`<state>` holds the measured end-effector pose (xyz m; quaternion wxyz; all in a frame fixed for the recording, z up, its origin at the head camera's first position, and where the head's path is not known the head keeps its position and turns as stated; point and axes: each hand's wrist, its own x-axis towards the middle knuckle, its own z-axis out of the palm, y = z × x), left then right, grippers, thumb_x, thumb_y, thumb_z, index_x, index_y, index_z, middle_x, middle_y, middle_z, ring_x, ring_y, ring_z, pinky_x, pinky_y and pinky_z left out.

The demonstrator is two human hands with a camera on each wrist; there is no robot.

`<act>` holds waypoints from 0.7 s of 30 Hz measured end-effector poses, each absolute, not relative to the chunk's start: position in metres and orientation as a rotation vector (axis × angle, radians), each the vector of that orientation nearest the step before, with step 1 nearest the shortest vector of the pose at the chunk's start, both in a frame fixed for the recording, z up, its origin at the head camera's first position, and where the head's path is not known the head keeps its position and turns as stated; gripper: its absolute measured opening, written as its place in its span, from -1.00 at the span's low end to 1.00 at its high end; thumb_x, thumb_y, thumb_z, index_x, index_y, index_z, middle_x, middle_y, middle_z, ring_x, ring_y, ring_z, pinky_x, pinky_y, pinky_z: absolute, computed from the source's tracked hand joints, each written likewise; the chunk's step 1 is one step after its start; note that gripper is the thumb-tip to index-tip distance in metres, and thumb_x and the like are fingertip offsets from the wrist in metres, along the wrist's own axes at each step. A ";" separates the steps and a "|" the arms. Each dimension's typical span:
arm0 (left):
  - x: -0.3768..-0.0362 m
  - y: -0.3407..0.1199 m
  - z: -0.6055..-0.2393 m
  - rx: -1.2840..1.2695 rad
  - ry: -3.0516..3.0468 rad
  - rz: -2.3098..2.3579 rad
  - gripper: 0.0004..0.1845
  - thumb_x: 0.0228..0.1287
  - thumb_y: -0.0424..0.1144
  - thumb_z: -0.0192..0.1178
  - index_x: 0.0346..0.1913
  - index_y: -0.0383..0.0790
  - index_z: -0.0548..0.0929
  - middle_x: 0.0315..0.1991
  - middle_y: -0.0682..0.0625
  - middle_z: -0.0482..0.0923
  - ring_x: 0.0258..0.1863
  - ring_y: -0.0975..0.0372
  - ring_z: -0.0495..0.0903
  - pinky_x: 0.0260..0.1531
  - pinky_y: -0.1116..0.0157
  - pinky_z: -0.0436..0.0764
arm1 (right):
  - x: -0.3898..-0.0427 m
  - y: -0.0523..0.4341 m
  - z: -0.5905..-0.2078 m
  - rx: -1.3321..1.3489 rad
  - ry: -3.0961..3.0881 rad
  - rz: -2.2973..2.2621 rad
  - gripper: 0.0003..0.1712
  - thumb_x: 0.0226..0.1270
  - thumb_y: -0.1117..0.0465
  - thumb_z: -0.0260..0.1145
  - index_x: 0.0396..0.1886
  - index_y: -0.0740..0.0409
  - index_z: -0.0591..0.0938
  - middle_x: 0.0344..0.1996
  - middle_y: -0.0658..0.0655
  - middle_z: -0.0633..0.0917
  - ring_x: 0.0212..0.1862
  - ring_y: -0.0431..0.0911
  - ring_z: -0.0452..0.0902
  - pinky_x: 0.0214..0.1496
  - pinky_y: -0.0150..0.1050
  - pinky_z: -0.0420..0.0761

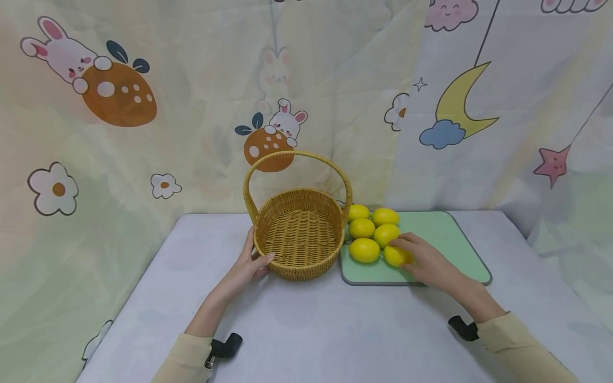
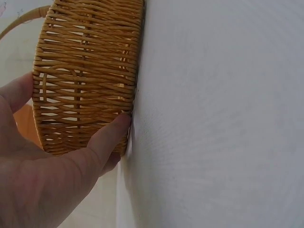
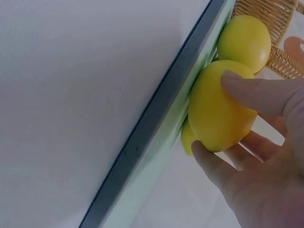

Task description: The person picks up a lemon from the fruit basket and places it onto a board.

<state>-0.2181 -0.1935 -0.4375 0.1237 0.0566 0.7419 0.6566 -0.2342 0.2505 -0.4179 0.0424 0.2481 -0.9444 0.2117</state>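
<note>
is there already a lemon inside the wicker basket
No, the basket shows only bare woven bottom; all six lemons lie on the green board beside it.

The left hand (image 1: pixel 246 266) holds the wicker basket (image 1: pixel 299 234); at its 3 o'clock, the right hand (image 1: pixel 428 263) grips a lemon (image 1: pixel 395 256).

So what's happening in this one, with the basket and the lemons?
A person sits at a white table. Their left hand holds the side of an empty wicker basket, thumb on the rim. Their right hand has its grip around one lemon at the near edge of a green cutting board. Five more lemons lie on the board next to the basket. Nothing is in the basket yet.
</note>
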 end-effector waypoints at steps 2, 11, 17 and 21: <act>-0.218 -0.193 -0.437 0.168 2.167 1.912 0.04 0.45 -0.05 0.15 0.49 0.50 -0.52 0.60 0.14 -0.60 0.62 -0.02 -0.20 0.39 0.06 0.40 | -0.235 0.251 -0.419 0.737 -2.905 0.659 -0.37 0.17 0.45 0.40 0.28 0.22 0.53 0.27 0.29 0.48 0.30 0.23 0.41 0.33 0.26 0.46; -0.221 -0.190 -0.438 0.213 2.171 1.902 0.04 0.45 -0.02 0.15 0.50 0.48 -0.52 0.61 0.12 -0.57 0.61 -0.03 -0.17 0.37 0.08 0.43 | -0.231 0.256 -0.416 0.683 -2.938 0.693 -0.31 0.18 0.36 0.44 0.34 0.17 0.48 0.34 0.29 0.41 0.34 0.25 0.35 0.33 0.31 0.43; -0.221 -0.195 -0.439 0.210 2.195 1.886 0.03 0.45 0.01 0.15 0.51 0.47 -0.51 0.61 0.12 -0.58 0.62 -0.02 -0.20 0.38 0.05 0.42 | -0.228 0.256 -0.413 0.687 -2.933 0.728 -0.30 0.19 0.28 0.46 0.35 0.17 0.48 0.37 0.31 0.39 0.36 0.27 0.33 0.35 0.33 0.39; -0.219 -0.201 -0.438 0.183 2.251 1.830 0.03 0.42 0.09 0.15 0.50 0.49 -0.51 0.61 0.10 -0.55 0.62 -0.03 -0.23 0.43 0.02 0.36 | -0.227 0.259 -0.408 0.702 -2.907 0.767 -0.32 0.26 0.17 0.44 0.36 0.18 0.46 0.38 0.35 0.38 0.38 0.32 0.28 0.35 0.39 0.34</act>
